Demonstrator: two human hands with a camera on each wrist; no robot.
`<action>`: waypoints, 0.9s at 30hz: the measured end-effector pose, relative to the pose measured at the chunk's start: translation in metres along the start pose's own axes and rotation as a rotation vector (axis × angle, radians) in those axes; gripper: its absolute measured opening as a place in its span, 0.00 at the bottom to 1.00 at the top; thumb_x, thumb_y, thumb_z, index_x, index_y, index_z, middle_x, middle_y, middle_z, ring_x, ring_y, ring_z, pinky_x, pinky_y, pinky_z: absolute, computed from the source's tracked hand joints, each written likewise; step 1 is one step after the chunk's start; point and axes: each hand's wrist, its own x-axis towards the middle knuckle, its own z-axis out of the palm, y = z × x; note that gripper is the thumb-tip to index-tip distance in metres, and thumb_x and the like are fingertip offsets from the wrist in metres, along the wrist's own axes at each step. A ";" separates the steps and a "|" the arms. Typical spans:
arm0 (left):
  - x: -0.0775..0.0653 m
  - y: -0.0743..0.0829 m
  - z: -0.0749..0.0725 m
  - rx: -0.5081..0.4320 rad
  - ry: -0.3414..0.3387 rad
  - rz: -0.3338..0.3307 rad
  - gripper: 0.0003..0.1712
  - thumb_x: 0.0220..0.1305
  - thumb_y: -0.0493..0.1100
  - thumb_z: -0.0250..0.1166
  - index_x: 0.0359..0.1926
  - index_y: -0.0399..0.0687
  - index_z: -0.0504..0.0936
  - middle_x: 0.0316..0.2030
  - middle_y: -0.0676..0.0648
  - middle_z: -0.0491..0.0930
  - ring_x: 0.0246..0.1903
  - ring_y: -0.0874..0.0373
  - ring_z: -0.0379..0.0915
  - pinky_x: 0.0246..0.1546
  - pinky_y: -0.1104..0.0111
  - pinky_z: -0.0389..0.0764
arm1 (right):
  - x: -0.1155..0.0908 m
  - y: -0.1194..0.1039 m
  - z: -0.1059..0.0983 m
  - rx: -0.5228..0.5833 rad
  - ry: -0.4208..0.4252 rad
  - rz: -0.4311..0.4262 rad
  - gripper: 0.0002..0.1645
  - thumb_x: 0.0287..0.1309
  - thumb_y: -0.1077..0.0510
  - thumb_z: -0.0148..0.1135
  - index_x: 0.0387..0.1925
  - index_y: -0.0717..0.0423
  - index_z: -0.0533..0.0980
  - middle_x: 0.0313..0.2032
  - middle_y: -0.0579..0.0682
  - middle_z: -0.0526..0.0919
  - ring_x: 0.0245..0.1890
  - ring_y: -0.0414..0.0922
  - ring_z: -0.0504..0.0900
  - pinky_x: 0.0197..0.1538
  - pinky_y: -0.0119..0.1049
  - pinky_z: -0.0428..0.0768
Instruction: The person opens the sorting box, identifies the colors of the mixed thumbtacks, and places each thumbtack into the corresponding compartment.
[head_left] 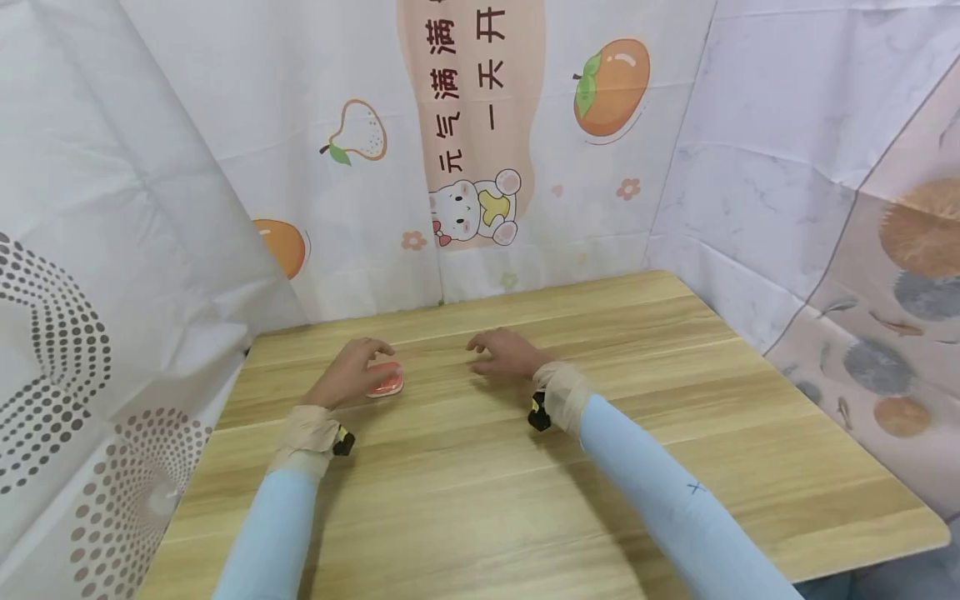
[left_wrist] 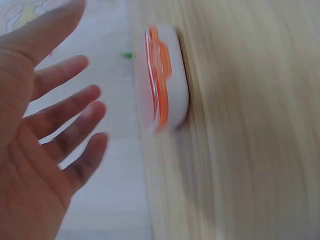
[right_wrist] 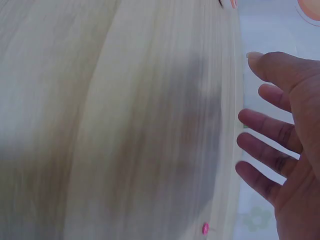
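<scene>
A small rounded white case (head_left: 386,380) with a red-orange top lies on the left part of the wooden table. In the left wrist view the white case (left_wrist: 176,82) shows an orange band and a tab along its side. My left hand (head_left: 351,373) hovers by it, thumb and fingers spread apart, overlapping it in the head view. That same left hand (left_wrist: 40,115) has nothing in its grasp. Farther right, my right hand (head_left: 508,353) is held over the table, fingers loosely bent; the right wrist view shows the right hand (right_wrist: 295,135) with nothing in it.
The wooden table (head_left: 480,483) meets a printed white curtain (head_left: 360,208) at its back edge. More curtain hangs on the left (head_left: 150,317) and right (head_left: 765,192). A tiny pink spot (right_wrist: 205,228) shows near the table edge in the right wrist view.
</scene>
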 end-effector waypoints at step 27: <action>-0.019 -0.036 -0.001 -0.127 -0.198 -0.069 0.51 0.46 0.50 0.79 0.69 0.40 0.67 0.62 0.35 0.64 0.30 0.56 0.74 0.31 0.66 0.77 | 0.020 -0.021 0.035 0.309 0.063 -0.128 0.29 0.63 0.44 0.63 0.60 0.55 0.73 0.55 0.52 0.78 0.50 0.47 0.78 0.52 0.35 0.73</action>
